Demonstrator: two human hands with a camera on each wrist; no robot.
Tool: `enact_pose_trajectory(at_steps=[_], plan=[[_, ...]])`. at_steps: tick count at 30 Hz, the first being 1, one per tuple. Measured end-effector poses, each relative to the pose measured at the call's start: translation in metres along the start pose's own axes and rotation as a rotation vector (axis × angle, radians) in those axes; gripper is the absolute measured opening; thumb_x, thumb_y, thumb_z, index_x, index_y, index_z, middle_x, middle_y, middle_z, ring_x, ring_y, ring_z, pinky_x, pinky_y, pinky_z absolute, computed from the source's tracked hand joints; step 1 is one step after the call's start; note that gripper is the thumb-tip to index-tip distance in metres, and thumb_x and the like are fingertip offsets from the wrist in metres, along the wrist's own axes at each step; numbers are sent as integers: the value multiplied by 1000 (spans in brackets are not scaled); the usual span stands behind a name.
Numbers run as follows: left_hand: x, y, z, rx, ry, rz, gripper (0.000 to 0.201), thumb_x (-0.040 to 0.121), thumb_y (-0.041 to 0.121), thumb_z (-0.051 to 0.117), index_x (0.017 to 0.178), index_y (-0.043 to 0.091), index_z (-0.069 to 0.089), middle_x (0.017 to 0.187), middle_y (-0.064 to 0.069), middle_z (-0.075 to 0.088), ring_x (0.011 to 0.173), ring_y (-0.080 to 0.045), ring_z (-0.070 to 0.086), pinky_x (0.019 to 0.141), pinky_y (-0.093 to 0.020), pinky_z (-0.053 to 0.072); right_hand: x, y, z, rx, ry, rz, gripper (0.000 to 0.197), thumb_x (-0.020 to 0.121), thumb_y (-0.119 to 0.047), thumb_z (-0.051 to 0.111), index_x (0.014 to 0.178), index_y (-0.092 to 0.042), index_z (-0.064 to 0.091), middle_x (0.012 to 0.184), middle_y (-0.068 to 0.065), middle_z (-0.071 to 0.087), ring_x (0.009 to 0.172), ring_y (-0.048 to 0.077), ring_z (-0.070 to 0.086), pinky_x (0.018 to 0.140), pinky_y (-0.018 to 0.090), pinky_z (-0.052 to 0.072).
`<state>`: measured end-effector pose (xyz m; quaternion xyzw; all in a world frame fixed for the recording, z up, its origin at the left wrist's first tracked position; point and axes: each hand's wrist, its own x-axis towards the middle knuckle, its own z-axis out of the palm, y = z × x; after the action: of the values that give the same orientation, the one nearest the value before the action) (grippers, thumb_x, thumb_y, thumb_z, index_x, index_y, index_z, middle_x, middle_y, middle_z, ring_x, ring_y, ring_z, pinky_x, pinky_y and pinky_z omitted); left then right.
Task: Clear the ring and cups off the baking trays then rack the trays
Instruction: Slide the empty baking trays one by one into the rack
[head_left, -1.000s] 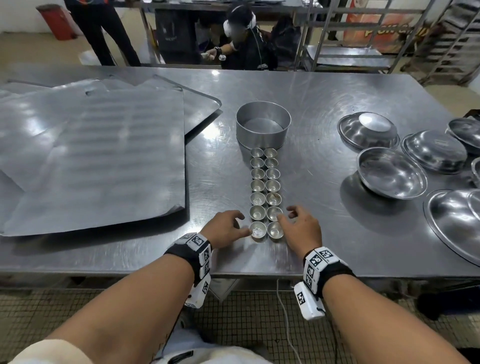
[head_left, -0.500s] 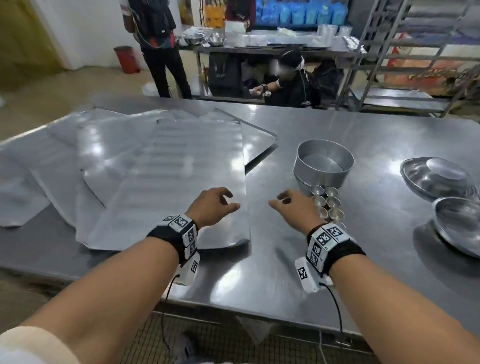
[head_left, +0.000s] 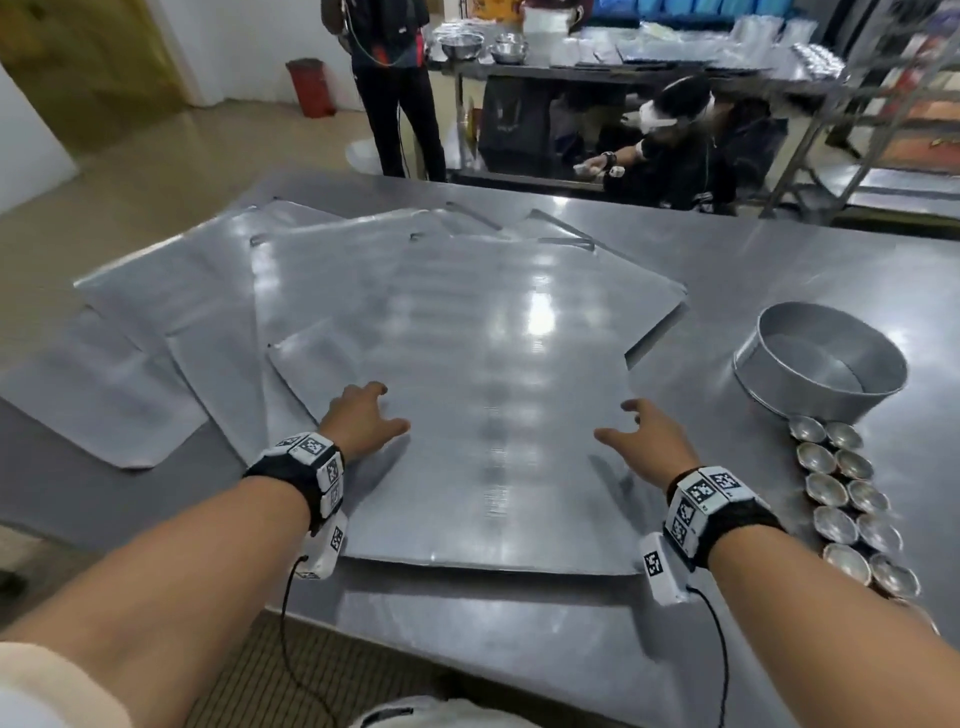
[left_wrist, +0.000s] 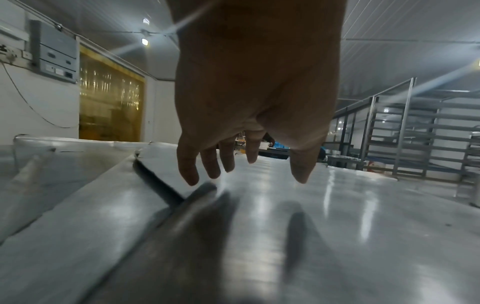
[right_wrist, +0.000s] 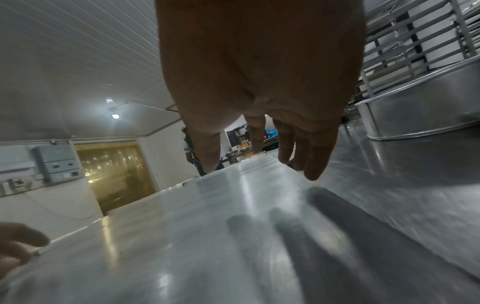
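Observation:
Several flat metal baking trays lie fanned in an overlapping pile on the steel table; the top tray (head_left: 478, 405) is bare. My left hand (head_left: 363, 415) hovers over its left edge, fingers spread and holding nothing (left_wrist: 244, 168). My right hand (head_left: 641, 434) hovers over its right edge, also empty with fingers extended (right_wrist: 262, 162). The metal ring (head_left: 821, 364) stands on the table right of the trays, and two rows of small metal cups (head_left: 847, 499) run from it toward the table's front edge.
Lower trays (head_left: 171, 322) stick out to the left and back. Behind the steel table (head_left: 779, 270) one person stands and another crouches. Metal racks (left_wrist: 415, 131) stand at the back right, and a second table holds bowls (head_left: 462, 47).
Both hands left the cups and swung left to the tray pile; they now hover at the top tray's two sides. My view turned left, so the bowls on the right dropped out.

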<state>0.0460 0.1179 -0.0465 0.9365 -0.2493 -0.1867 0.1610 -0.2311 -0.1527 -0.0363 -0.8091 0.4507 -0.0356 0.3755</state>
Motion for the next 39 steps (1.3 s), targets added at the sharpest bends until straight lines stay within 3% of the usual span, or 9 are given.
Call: enact_pose_trajectory(at_steps=[5, 16, 19, 23, 28, 30, 33, 35, 39], plan=[[22, -20, -3, 23, -11, -56, 80, 83, 46, 73, 150, 18, 39, 145, -20, 41, 133, -44, 41, 109, -46, 38, 11, 4, 6, -16, 6, 85, 79, 82, -37, 80, 147, -17, 42, 146, 13, 48, 130, 30, 51, 105, 41, 41], [37, -19, -11, -113, -19, -99, 92, 79, 39, 80, 152, 9, 33, 148, -20, 42, 133, -36, 46, 105, -40, 41, 43, 15, 7, -68, 4, 134, 91, 76, -35, 86, 150, -12, 38, 145, 15, 52, 131, 33, 50, 109, 43, 42], [38, -20, -12, -136, -20, -139, 82, 81, 35, 81, 145, 4, 41, 143, -18, 50, 129, -35, 50, 99, -35, 42, 53, 17, 2, -62, -11, 141, 86, 78, -31, 84, 149, -9, 39, 142, 15, 55, 129, 33, 53, 104, 37, 43], [46, -24, -12, -181, -45, -172, 70, 77, 40, 84, 131, 6, 54, 133, -13, 60, 117, -31, 57, 91, -33, 44, 66, 25, -1, -53, -32, 125, 57, 77, -25, 84, 126, -15, 57, 119, 7, 69, 108, 27, 65, 83, 29, 45], [51, -19, -9, -283, -66, -220, 55, 74, 29, 89, 112, 12, 53, 111, -6, 61, 98, -25, 58, 85, -33, 45, 85, 38, 0, 21, -88, 112, 51, 70, -31, 86, 114, -23, 62, 107, -1, 72, 100, 23, 69, 88, 34, 54], [50, -19, -7, -330, -66, -228, 64, 72, 27, 91, 119, 9, 52, 113, -7, 61, 101, -27, 60, 88, -37, 48, 90, 42, -2, 38, -109, 112, 49, 68, -33, 87, 110, -24, 61, 107, -1, 72, 99, 23, 69, 92, 39, 55], [48, -18, -3, -404, -43, -252, 79, 75, 22, 89, 135, 4, 41, 118, -6, 54, 105, -24, 55, 88, -34, 44, 95, 48, -6, 71, -140, 110, 44, 71, -25, 87, 107, -23, 62, 104, -1, 73, 93, 21, 69, 84, 35, 54], [45, -16, 2, -472, -31, -268, 75, 78, 16, 86, 134, 6, 38, 113, -6, 57, 96, -19, 58, 80, -29, 45, 96, 50, -8, 102, -145, 110, 50, 70, -25, 88, 111, -21, 59, 104, -1, 71, 92, 19, 68, 78, 32, 52], [39, -13, 8, -564, 33, -293, 60, 82, 7, 81, 124, 12, 39, 98, -4, 59, 83, -12, 60, 67, -25, 48, 98, 52, -11, 110, -147, 83, 59, 70, -30, 88, 119, -20, 56, 109, -1, 69, 98, 20, 67, 82, 32, 51]])
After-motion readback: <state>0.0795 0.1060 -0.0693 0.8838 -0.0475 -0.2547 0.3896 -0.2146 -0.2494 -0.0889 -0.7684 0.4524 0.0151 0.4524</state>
